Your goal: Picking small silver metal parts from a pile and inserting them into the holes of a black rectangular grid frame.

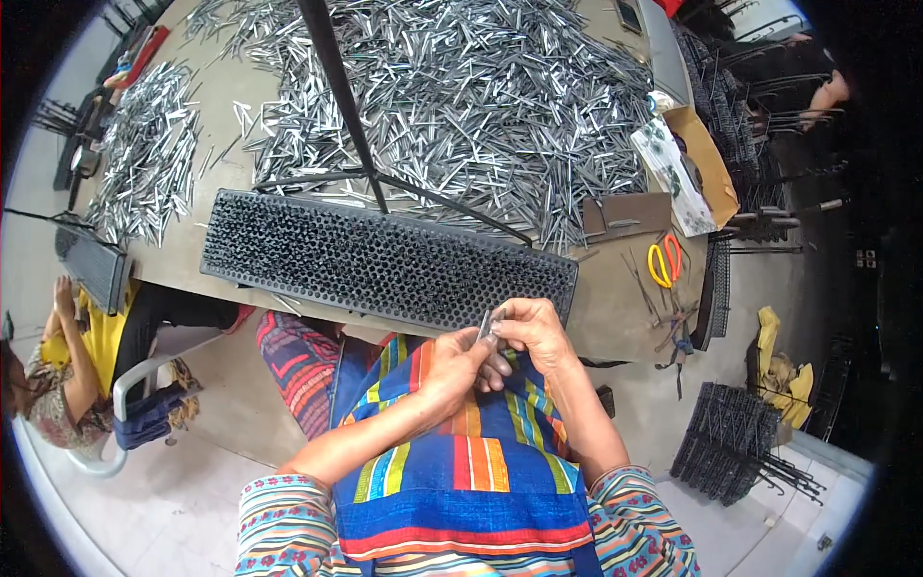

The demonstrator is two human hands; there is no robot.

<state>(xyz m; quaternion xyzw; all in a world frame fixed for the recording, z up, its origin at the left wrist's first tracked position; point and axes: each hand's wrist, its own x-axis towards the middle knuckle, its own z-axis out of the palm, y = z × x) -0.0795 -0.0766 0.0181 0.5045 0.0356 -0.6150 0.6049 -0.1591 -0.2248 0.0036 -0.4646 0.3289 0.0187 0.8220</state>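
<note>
My left hand (460,363) is closed on a slim metal piece (484,325), which points up from between thumb and fingers. The fingers of my right hand (535,332) are pinched together at the same piece, close to its upper end. Both hands meet above my lap, at the near edge of a long black perforated rack (524,286). Many holes on its left and middle parts have dark tips standing in them. Black rods (338,91) rise from the rack. Behind it, a wide heap of slim metal pieces (461,106) covers the table.
Right of the rack lie scissors (658,267) with yellow and orange handles, a brown flat block (630,215) and an open cardboard box (707,159). A smaller metal heap (144,159) lies far left, near a seated person (77,361). Black racks (726,442) stand on the floor at right.
</note>
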